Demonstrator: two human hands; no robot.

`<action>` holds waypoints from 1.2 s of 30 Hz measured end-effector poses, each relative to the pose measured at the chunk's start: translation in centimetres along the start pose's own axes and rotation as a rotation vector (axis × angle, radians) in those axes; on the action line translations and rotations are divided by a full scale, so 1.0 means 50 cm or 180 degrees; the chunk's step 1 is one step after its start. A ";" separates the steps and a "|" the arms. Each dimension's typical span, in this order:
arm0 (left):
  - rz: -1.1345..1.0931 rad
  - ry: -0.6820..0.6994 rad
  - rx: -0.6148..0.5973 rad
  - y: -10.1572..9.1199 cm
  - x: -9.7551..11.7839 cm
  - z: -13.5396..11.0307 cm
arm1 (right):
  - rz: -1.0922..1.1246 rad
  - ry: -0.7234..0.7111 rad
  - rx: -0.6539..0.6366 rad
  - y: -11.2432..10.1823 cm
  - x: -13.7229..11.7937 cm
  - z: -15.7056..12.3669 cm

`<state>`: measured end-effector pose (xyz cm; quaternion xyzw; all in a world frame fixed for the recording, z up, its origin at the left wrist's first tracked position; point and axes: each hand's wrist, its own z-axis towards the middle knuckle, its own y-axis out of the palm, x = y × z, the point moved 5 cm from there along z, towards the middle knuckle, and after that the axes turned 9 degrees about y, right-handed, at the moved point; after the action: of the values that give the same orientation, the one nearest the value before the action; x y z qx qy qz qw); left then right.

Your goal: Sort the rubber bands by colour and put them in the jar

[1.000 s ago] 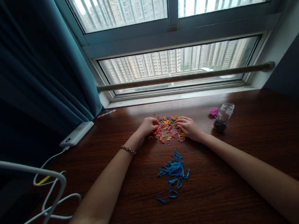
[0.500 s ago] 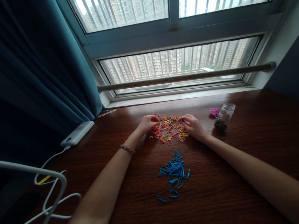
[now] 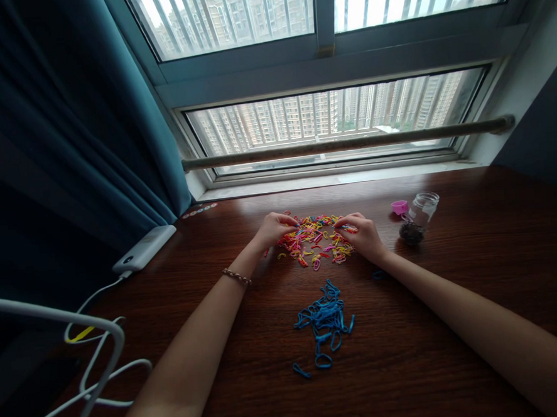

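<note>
A heap of small rubber bands (image 3: pixel 314 236) in pink, yellow, orange and red is spread on the brown wooden table. At its left edge, my left hand (image 3: pixel 276 228) has thumb and fingers pinched together over the bands. My right hand (image 3: pixel 362 236) pinches in the same way at the heap's right edge. What lies between the fingertips of either hand is too small to make out. Nearer to me sits a separate pile of blue rubber bands (image 3: pixel 326 314), with a few loose ones at its front. One dark band (image 3: pixel 379 275) lies under my right wrist.
To the right, a clear jar (image 3: pixel 422 209) has dark bands in its lower part, and a pink lid (image 3: pixel 400 207) is beside it. A white power bank (image 3: pixel 145 249) with a white cable (image 3: pixel 113 369) lies at left by the blue curtain (image 3: pixel 112 118). A window is behind.
Both hands have shifted only slightly, staying at the two sides of the multicoloured heap; the right hand's fingers have lifted a little. The blue pile looks the same.
</note>
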<state>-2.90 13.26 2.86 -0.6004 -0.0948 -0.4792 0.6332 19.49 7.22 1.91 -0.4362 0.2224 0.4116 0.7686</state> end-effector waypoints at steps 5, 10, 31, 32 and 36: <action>0.0002 0.0237 0.0207 -0.008 0.003 0.005 | 0.0378 0.0338 -0.0012 0.000 -0.002 0.002; 0.0049 0.0437 0.0436 -0.018 0.009 0.008 | 0.1486 0.0903 -0.0642 0.008 -0.041 0.003; -0.0362 0.0352 -0.0094 0.002 0.052 0.001 | 0.0821 -0.0066 -0.3260 0.066 -0.173 -0.081; -0.0488 0.0333 -0.0277 0.011 0.062 -0.001 | 0.0693 0.0109 -0.2740 0.057 -0.148 -0.058; -0.0776 0.0309 -0.1215 0.060 0.112 -0.019 | -0.0455 0.0542 -0.0358 -0.014 -0.036 0.014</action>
<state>1.75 9.12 4.51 -0.6696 -0.0437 -0.5897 0.4493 19.04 6.83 3.87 -0.5267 0.2318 0.3292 0.7487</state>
